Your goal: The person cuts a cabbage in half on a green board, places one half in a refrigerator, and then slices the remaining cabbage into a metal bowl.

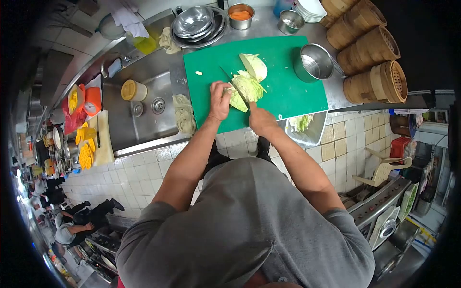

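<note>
**Cabbage on the Board, Knife Set Into It**

Nearest the camera, both forearms reach forward over the tiled counter front to a green board (288,91), whose near edge lies along the counter edge. The right hand (261,120) sits at that near edge, fingers closed around the handle of a knife (234,84); the blade runs away and to the left, across the cabbage (245,86). The left hand (220,101) lies just beside it, palm down, fingers curled and pressed together on the left part of the cut cabbage, knuckles close to the blade.

The cabbage sits near the middle of the board, slightly toward the near edge. A second piece (254,66) lies just beyond it, touching or nearly so. A small scrap (199,73) lies apart on the left part of the board. The board's right half is bare green surface.

Below the board's near right corner a tray (312,134) holds cabbage leaves. Left of the board a sink (144,115) drops away, a yellow-lidded tub (132,90) in it and a rag (184,114) over its near right rim.

A steel pot (314,62) stands at the board's right edge. Beyond it, bamboo steamers (367,53) lie stacked on their sides. At the far edge stand stacked steel bowls (197,24) and a tin of orange matter (240,15).
</note>
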`<state>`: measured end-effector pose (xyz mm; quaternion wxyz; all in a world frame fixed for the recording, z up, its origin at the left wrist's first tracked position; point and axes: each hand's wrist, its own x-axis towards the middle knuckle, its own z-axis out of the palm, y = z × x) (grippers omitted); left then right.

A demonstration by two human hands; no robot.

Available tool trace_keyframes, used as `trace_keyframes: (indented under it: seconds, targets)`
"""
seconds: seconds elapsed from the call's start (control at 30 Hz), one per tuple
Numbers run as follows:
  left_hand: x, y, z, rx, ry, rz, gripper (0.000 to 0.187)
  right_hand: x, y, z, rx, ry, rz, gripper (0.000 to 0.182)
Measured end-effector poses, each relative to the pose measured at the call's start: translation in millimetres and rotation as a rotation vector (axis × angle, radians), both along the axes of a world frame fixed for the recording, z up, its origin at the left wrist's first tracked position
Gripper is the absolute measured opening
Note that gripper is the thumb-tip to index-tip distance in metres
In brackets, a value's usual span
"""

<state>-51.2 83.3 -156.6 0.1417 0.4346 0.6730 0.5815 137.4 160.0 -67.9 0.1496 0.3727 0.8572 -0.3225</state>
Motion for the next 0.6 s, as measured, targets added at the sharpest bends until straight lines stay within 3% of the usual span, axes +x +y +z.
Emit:
trace_keyframes:
  seconds: [0.13,0.33,0.6]
  targets:
    - [1.6,0.4,-6.9,0.006,0.125,0.044,0.028,13.1,-4.5,33.0,0.02,0.056,0.002,0.027]
    - [7.6,2.6,-10.9,-0.002,0.194,0.096,0.027,40.7,-28.7,114.1,0.04,-0.084,0.022,0.021]
    - [5.8,3.1,-12.1,-0.015,0.245,0.101,0.025,49.6,-35.7,100.6,0.022,-0.117,0.08,0.023]
